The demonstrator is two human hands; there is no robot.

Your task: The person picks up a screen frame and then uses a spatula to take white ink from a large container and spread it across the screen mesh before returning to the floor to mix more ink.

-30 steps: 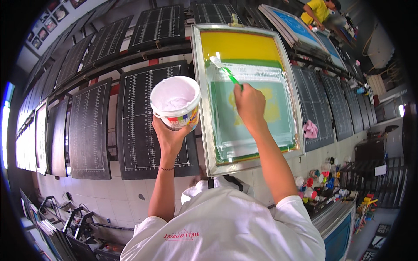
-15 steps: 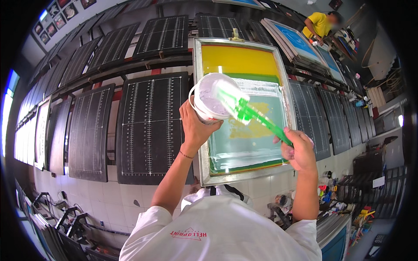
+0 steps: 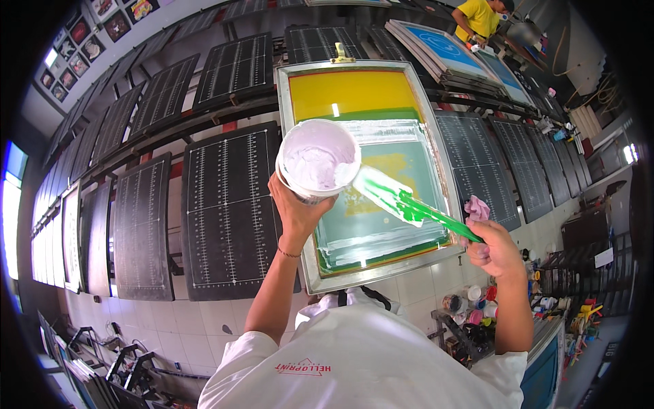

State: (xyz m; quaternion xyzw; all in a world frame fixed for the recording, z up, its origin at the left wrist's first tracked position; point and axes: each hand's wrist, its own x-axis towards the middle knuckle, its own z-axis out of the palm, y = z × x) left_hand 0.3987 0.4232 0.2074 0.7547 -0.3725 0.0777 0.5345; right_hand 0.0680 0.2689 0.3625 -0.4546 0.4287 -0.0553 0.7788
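My left hand (image 3: 298, 213) is wrapped round a white tub (image 3: 315, 187) of pale, thick ink (image 3: 319, 161), tilted toward me above the screen's left half. In my right hand (image 3: 496, 247) is the handle of a green spatula (image 3: 436, 217). White ink coats its blade (image 3: 383, 193), whose tip is at or close to the tub's right rim. A pinkish rag (image 3: 477, 207) shows beside my right fingers. Below both lies a framed printing screen (image 3: 402, 253), with a yellow band at its far end and white ink streaks across the mesh.
Black printing boards (image 3: 228, 204) with white rulers stand in rows left, right and beyond. A brass-coloured clamp (image 3: 342, 54) sits at the screen's far edge. Stacked blue screens (image 3: 436, 44) lie far right, near a person in yellow (image 3: 479, 19). Several ink pots (image 3: 473, 303) crowd the lower right.
The spatula has come out of the tub's mouth, moving right and down with my right hand. The tub appears slightly lower left, partly because the whole view has shifted.
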